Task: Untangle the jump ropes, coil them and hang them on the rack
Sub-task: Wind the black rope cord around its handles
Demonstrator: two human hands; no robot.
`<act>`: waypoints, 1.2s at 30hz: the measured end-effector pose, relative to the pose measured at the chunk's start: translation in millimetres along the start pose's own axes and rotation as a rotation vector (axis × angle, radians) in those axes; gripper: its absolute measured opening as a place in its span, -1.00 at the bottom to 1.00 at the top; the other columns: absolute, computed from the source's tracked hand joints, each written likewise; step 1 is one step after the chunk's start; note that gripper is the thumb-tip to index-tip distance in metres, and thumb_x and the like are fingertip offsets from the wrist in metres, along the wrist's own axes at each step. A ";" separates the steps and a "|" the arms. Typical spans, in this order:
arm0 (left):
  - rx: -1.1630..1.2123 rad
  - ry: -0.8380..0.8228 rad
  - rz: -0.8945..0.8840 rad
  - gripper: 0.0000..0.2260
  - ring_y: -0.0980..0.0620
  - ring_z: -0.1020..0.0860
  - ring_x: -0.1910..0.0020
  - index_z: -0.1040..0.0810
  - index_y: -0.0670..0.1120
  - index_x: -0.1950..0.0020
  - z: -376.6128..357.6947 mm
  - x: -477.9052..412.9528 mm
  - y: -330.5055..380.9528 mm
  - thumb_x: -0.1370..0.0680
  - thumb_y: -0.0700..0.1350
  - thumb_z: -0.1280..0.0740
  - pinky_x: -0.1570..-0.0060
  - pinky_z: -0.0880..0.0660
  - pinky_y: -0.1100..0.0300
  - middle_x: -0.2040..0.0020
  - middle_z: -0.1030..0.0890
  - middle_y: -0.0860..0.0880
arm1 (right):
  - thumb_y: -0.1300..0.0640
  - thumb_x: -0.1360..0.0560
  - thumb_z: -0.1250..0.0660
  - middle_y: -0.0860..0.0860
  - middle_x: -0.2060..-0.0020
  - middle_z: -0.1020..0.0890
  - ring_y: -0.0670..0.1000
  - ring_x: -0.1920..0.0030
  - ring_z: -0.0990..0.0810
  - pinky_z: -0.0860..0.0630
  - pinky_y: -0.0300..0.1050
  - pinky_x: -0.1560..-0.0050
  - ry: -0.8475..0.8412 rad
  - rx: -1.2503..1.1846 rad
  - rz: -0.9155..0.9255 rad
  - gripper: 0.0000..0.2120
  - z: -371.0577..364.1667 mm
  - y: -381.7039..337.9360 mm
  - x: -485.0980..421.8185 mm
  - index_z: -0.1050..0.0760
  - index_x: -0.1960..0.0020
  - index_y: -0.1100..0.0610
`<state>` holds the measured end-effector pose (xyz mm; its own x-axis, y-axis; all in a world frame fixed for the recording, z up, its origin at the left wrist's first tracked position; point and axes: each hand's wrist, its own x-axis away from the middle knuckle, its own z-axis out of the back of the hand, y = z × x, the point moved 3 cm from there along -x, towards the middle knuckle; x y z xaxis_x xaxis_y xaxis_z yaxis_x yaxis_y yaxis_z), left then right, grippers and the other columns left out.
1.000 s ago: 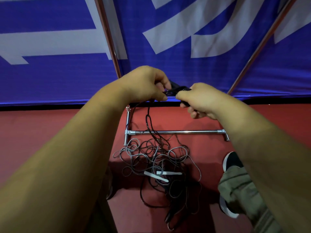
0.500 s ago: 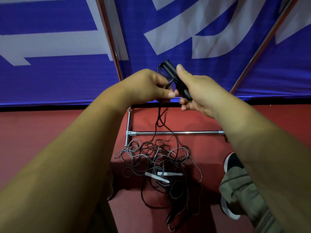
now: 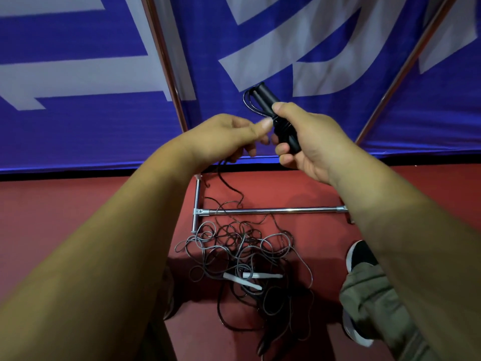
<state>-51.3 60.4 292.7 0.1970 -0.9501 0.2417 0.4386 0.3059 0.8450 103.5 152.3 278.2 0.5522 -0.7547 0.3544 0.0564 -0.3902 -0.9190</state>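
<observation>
- Right hand [image 3: 309,142], at 1 o'clock of frame centre: grip closed round a pair of black handles [image 3: 266,99], thumb laid on top. The handles stick out toward 11 o'clock.
- Black cord [image 3: 279,124] is wound round the handles, with small loops bunched at their 9 o'clock side.
- Left hand [image 3: 223,136], just at 9 o'clock of the right: fingers curled, thumb tip close to the bundle. Its grip looks closed on the same cord, which drops from under the palm toward 6 o'clock.
- The cord runs down to the red floor [image 3: 78,217], crosses the rack bar [image 3: 286,210] and meets the tangle.
- Tangle of jump ropes [image 3: 242,246] lies on the floor at 6 o'clock of the hands, just beyond the bar: grey and black cords looped over one another.
- Two white handles [image 3: 250,278] lie in the tangle's middle.
- Rack bar is chrome and low on the floor, with a short cross-piece at its 9 o'clock end.
- Black shoe [image 3: 360,255] sits at 3 o'clock of the tangle, with an olive trouser leg [image 3: 369,303] at its 6 o'clock.
- Blue banner [image 3: 104,126] with white shapes fills the 12 o'clock half.
</observation>
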 end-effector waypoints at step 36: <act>0.370 0.264 -0.117 -0.66 -0.03 -0.24 0.36 -0.67 -0.02 0.05 13.1 -7.1 4.7 -0.62 0.25 -0.39 0.39 -0.23 0.14 0.34 -0.34 -0.03 | -0.11 -0.63 -0.38 0.07 0.20 -0.57 -0.03 0.38 -0.38 -0.20 -0.24 0.53 -0.277 -0.044 -0.140 -0.75 -14.4 0.1 14.8 -0.52 -0.10 0.07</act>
<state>-62.1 67.8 301.2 0.4018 -0.9146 0.0452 0.1384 0.1095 0.9843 99.7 133.5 285.8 0.7474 -0.5220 0.4110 0.1150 -0.5077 -0.8538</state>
